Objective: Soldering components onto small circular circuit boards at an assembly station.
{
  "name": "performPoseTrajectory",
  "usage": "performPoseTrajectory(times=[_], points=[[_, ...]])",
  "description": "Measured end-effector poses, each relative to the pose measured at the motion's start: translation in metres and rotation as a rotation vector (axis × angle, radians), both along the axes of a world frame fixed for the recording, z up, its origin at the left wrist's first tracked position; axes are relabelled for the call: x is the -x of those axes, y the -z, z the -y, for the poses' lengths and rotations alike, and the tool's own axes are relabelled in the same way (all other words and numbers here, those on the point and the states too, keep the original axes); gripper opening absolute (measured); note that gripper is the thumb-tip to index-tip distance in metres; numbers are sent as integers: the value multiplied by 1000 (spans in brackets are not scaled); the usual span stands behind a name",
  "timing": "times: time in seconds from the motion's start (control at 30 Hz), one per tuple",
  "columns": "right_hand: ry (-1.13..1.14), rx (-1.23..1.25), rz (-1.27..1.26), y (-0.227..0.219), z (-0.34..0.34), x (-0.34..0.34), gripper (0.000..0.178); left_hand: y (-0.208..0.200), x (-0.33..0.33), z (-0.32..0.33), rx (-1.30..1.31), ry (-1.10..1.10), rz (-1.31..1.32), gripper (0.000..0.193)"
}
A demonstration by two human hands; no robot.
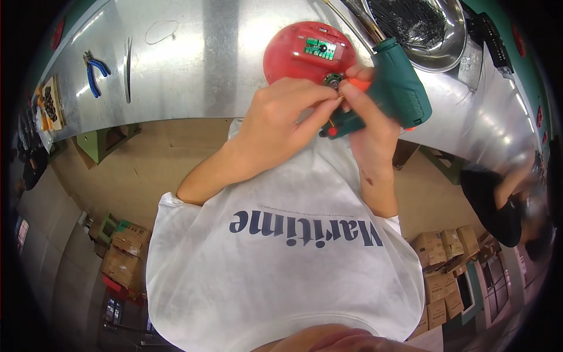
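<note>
My left hand (pixel 284 114) is closed in a pinch, thumb and forefinger tips together. A tiny, thin, yellowish piece shows at those tips, too small to name. My right hand (pixel 375 126) has its fingertips drawn together right beside them, and what they grip is mostly hidden. Just beyond the fingertips sits a small round metal part (pixel 333 81), like a small speaker. It lies at the near edge of a red round plastic shell (pixel 287 53) with a green circuit board (pixel 320 48). Right of my hands lies a dark green tool-shaped plastic body (pixel 402 85) with an orange part (pixel 360 84) against it.
On the metal table (pixel 193 76), blue-handled pliers (pixel 94 73), tweezers (pixel 128 70) and a thin wire loop (pixel 161 32) lie left. A metal bowl (pixel 454 44) of dark thin pieces stands far right. Cartons (pixel 126 252) are stacked on the floor. Another person (pixel 498 199) is at the right.
</note>
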State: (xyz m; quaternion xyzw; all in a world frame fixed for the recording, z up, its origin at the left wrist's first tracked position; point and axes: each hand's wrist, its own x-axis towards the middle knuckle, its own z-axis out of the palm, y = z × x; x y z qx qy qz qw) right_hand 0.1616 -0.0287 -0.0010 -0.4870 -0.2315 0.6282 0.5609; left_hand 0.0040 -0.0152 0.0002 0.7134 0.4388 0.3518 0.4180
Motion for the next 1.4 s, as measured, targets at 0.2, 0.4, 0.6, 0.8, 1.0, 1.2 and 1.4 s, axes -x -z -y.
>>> performPoseTrajectory(times=[0.2, 0.4, 0.6, 0.8, 1.0, 1.2, 1.4], points=[[52, 5, 0, 4, 6, 5, 27, 7, -4, 5, -115, -155, 29, 15], [33, -21, -30, 1, 5, -3, 21, 14, 3, 1, -102, -158, 65, 16], [-128, -37, 203, -8, 30, -42, 22, 30, -2, -22, -82, -328, 16, 6], [-236, 37, 402, -15, 52, -61, 21, 28, -4, -23, 25, -350, 44, 4], [-204, 25, 532, -6, 59, -68, 20, 27, -6, -25, 80, -355, 51, 3], [-190, 46, 555, -6, 58, -66, 12, 28, -6, -25, 60, -351, 54, 3], [-220, 11, 602, -4, 56, -70, 9, 29, -5, -26, 53, -344, 48, 3]])
